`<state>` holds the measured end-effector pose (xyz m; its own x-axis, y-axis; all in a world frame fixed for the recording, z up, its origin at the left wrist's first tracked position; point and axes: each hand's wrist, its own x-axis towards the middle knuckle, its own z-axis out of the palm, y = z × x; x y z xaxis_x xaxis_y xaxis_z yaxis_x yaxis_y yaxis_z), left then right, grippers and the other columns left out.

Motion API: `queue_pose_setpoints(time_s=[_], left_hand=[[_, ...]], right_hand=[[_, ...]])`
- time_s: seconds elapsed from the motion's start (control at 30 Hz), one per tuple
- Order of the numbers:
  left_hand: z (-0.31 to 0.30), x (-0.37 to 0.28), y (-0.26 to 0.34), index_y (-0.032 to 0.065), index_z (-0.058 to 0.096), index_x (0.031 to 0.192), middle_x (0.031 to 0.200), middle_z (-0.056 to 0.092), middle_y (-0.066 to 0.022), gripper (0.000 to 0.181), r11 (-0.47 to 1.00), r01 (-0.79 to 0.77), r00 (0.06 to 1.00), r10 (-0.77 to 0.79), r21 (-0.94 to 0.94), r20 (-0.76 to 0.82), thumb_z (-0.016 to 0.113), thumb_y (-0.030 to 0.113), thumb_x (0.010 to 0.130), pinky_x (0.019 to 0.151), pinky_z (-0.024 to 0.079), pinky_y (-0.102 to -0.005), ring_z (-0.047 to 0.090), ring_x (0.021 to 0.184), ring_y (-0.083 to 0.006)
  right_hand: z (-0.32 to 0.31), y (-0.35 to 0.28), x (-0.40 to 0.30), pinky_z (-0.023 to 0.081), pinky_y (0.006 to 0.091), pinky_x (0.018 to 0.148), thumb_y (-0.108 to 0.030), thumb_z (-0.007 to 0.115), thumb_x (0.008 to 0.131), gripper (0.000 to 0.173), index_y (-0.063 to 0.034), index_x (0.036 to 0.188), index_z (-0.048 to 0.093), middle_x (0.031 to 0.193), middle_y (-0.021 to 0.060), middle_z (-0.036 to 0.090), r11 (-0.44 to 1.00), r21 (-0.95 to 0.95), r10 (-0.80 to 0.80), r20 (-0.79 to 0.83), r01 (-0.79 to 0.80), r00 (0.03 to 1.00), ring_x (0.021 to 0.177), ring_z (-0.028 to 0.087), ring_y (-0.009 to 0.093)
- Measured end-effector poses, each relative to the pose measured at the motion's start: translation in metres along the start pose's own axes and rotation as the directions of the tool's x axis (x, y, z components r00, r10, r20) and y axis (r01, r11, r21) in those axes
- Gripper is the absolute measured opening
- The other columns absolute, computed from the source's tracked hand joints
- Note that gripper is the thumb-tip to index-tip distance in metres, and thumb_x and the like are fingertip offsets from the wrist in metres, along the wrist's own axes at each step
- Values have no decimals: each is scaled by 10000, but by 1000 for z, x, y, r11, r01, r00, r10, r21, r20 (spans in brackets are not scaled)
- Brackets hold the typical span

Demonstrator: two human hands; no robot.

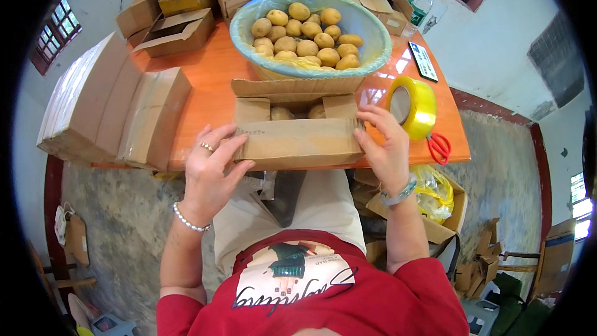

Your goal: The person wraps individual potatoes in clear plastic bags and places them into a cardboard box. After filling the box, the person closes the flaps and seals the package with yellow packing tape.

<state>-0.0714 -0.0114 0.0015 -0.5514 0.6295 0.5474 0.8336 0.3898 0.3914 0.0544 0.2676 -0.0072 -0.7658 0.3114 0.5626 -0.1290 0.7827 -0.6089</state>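
Note:
In front of me at the table's near edge is a small cardboard box (298, 151), its far flap raised and its near flap (301, 133) partly folded over the opening. Potatoes (281, 113) show between the two folded side flaps. My left hand (212, 168) grips the left front corner, fingers on the flap and thumb lower down. At the right end of the near flap, my right hand (385, 144) pinches its corner between thumb and fingers. Behind the box stands a blue basin (380, 53) lined with thin plastic and holding many potatoes (308, 47).
Yellow packing tape (419, 107) stands right of the box, with red-handled scissors (439, 148) beside it and a phone-like printed card (423, 61) farther back. Taped cartons (154, 112) line the left. Open boxes (179, 32) and plastic bottles (422, 7) are at the back.

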Motion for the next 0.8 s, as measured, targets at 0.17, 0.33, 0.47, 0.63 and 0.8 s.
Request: queue_pose_setpoints(time_s=[0.17,0.33,0.47,0.63,0.8], left_hand=[[-4,2,6,21,660,997,1115,618,-138,364,998,-13,1000,11,65,25,758,66,650,1030,360,-480,588,1019,-289],[-7,5,9,26,661,996,1116,619,-133,346,996,-21,999,17,87,49,751,77,665,1029,350,-491,586,1023,-285],[-7,5,9,28,660,995,1114,622,-121,351,995,-22,999,18,100,47,754,81,660,1023,352,-488,586,1025,-283],[-8,6,9,38,660,996,1101,628,-113,371,989,-50,998,44,138,44,762,84,642,1019,354,-484,562,1074,-296],[-12,9,11,34,625,1074,1153,603,-116,470,986,-43,997,31,163,75,769,95,631,1035,340,-471,523,1138,-308]], right_hand=[[-2,-30,40,443,382,921,-27,666,741,298,-2,1034,624,1110,142,611,974,-157,-173,-45,164,984,1061,558,325],[14,-41,62,424,400,943,-40,638,738,306,0,1041,624,1097,131,611,844,-386,-387,44,373,921,1066,557,300],[19,-38,60,412,410,937,-67,618,732,276,-9,1001,635,991,107,611,726,-519,-443,148,450,884,974,570,267],[22,-36,46,413,397,885,-118,656,718,208,-16,899,642,903,84,592,761,-464,-403,208,452,891,876,563,253],[22,-36,34,400,405,856,-260,704,730,287,-21,876,645,920,87,586,788,-393,-392,272,474,879,887,554,259]])
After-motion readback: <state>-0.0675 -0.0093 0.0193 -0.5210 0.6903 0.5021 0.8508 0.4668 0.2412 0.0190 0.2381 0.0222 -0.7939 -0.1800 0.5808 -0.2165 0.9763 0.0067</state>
